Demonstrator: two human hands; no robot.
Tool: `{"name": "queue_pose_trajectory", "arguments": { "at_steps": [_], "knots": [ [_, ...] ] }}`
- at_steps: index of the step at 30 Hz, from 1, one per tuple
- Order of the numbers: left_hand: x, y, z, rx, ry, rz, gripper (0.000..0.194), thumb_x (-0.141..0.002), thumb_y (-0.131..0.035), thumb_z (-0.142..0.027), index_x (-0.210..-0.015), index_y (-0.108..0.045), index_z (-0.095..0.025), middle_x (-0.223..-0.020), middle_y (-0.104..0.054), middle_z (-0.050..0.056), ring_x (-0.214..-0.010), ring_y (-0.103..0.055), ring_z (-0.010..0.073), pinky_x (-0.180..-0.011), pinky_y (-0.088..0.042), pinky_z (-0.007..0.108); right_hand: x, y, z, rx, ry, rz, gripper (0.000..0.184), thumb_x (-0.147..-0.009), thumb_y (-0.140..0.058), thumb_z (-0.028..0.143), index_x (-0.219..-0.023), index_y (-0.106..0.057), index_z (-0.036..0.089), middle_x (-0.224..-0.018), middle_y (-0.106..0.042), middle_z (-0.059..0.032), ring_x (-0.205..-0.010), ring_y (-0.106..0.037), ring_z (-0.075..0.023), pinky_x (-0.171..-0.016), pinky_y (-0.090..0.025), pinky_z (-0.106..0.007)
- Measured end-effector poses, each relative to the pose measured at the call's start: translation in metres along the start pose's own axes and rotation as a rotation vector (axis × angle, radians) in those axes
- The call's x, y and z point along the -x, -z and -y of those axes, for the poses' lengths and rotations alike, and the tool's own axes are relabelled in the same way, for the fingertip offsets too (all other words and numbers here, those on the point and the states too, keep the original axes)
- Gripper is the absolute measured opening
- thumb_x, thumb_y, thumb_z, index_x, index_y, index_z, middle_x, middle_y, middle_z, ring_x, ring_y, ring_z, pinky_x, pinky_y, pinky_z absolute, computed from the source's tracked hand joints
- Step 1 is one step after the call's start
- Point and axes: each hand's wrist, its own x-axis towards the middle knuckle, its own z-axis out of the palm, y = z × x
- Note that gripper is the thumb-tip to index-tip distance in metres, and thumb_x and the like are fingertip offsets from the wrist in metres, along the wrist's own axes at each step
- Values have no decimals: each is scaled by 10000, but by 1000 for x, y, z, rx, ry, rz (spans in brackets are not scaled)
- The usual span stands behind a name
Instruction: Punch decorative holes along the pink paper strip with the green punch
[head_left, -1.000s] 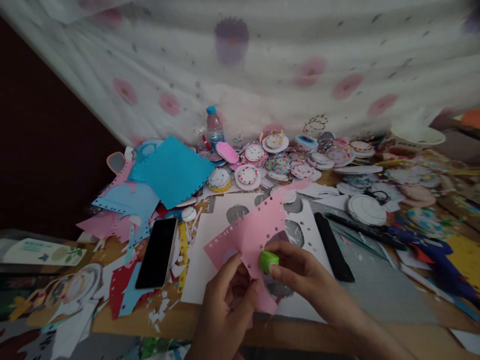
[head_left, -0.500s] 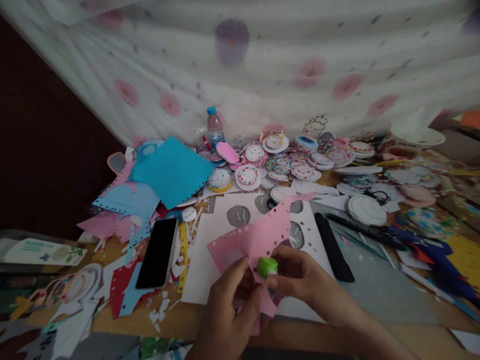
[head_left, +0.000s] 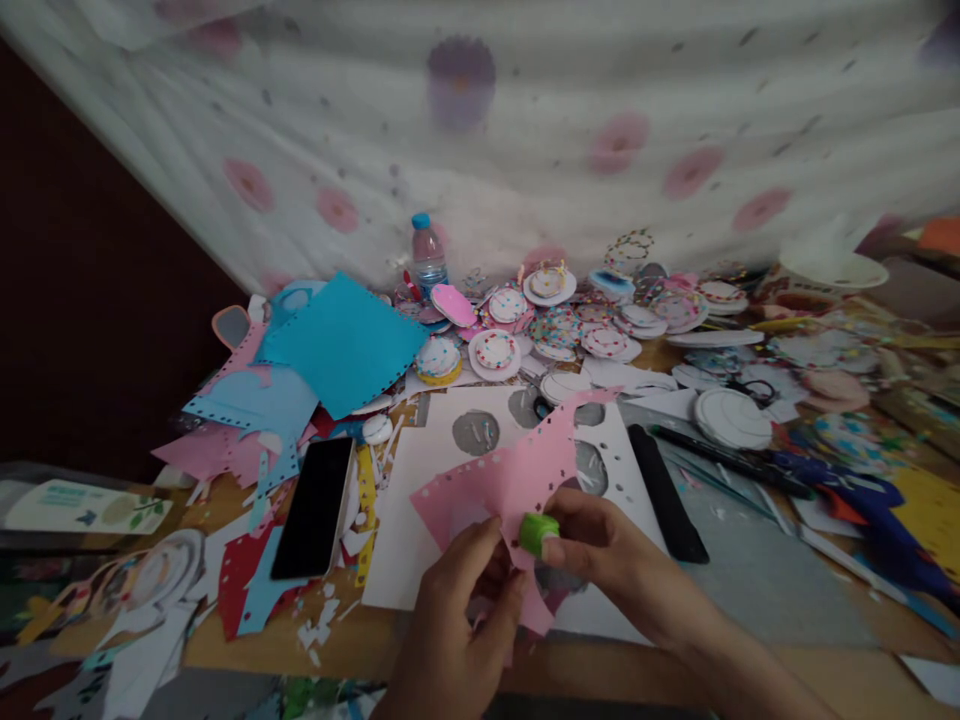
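— What have your hands got?

— My right hand (head_left: 600, 545) is closed round the green punch (head_left: 538, 532), thumb on top, fingers wrapped under. The punch sits on the near edge of the pink sheet (head_left: 504, 485), so I judge the grip is there to squeeze it down. My left hand (head_left: 457, 610) pinches the sheet just at nine o'clock of the punch, thumb and fingers shut on the paper, which holds that edge steady and lifted off the bench (head_left: 420, 640).

— Where does the sheet lie?

— It rises from my hands toward one o'clock, tilted, over the white sheet (head_left: 409, 500) with round holes cut out. A row of small holes runs along its far edge, and the punch sits on an edge away from that row.

— And around you?

— A phone (head_left: 315, 505) lies face up at nine o'clock of my left hand, apart from it. A black bar (head_left: 666, 495) lies at two o'clock of my right hand, near but not touching. At eleven o'clock a blue sheet (head_left: 345, 340) tops a heap of scraps; at twelve stands a bottle (head_left: 429, 252) against the curtain (head_left: 570, 110), with decorated discs (head_left: 555, 325) piled to its right, well beyond my reach as I sit.
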Motion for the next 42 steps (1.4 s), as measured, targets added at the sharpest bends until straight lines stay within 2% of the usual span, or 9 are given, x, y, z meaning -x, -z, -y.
{"name": "queue_pose_trajectory", "arguments": {
  "at_steps": [12, 15, 18, 20, 22, 24, 26, 34, 42],
  "knots": [
    [-1, 1, 0, -54, -30, 23, 256, -859, -568, -215, -1106, -632, -229, -889, -671, 53, -758, -653, 162, -709, -558, 257, 1, 2, -5, -62, 35, 14, 297, -666, -808, 355, -805, -643, 150, -751, -621, -10, -662, -539, -103, -591, -406, -204],
    [7, -5, 6, -34, -23, -91, 296, -813, -633, -240, -1108, -651, -262, -1061, -669, 74, -978, -643, 218, -850, -533, 308, 2, 3, -8, -97, 33, -31, 289, -638, -827, 342, -742, -630, 159, -697, -608, 9, -598, -517, -88, -542, -387, -194],
    [13, -14, 5, 74, 99, -265, 487, -720, -716, -276, -1196, -613, -267, -1323, -551, 91, -1250, -492, 278, -1027, -424, 365, 3, 3, -11, -107, 45, -58, 295, -629, -830, 366, -732, -635, 170, -664, -606, 11, -562, -509, -91, -518, -390, -200],
    [10, -18, -2, 176, 188, -210, 453, -702, -707, -280, -1147, -631, -243, -1246, -593, 92, -1189, -538, 272, -981, -454, 349, 3, 3, -11, -103, 52, -67, 299, -626, -830, 377, -739, -644, 173, -673, -612, 5, -572, -521, -99, -528, -408, -205],
    [3, -19, -12, 260, 239, -67, 278, -715, -665, -277, -986, -656, -215, -983, -662, 58, -959, -631, 227, -824, -516, 300, 3, 2, -11, -94, 56, -64, 304, -624, -830, 378, -745, -644, 171, -697, -622, -4, -608, -543, -111, -561, -432, -214],
    [-4, -18, -19, 261, 280, 7, 129, -718, -652, -293, -788, -606, -195, -720, -595, -4, -709, -601, 163, -638, -494, 236, 3, 2, -10, -77, 61, -65, 313, -614, -836, 368, -741, -633, 167, -705, -621, -7, -632, -550, -119, -580, -441, -219],
    [-9, -18, -21, 160, 284, -14, 225, -708, -674, -334, -650, -512, -191, -591, -476, -44, -579, -503, 124, -528, -418, 207, 3, 2, -10, -50, 69, -64, 315, -616, -834, 363, -731, -619, 163, -693, -605, -3, -634, -541, -120, -578, -435, -218],
    [-2, -20, -6, -188, 111, -135, 365, -768, -645, -430, -571, -454, -189, -581, -460, -23, -551, -424, 123, -536, -378, 235, 3, 3, -12, 51, 110, -84, 325, -645, -804, 393, -740, -584, 173, -704, -578, -2, -643, -522, -127, -532, -418, -216],
    [-16, -15, -16, -21, 151, -126, 319, -789, -620, -415, -612, -477, -191, -572, -460, -29, -557, -460, 123, -512, -392, 218, -11, 4, -7, 220, 124, -95, 347, -666, -775, 455, -709, -590, 165, -663, -533, 11, -624, -493, -121, -550, -412, -229]
  ]
}}
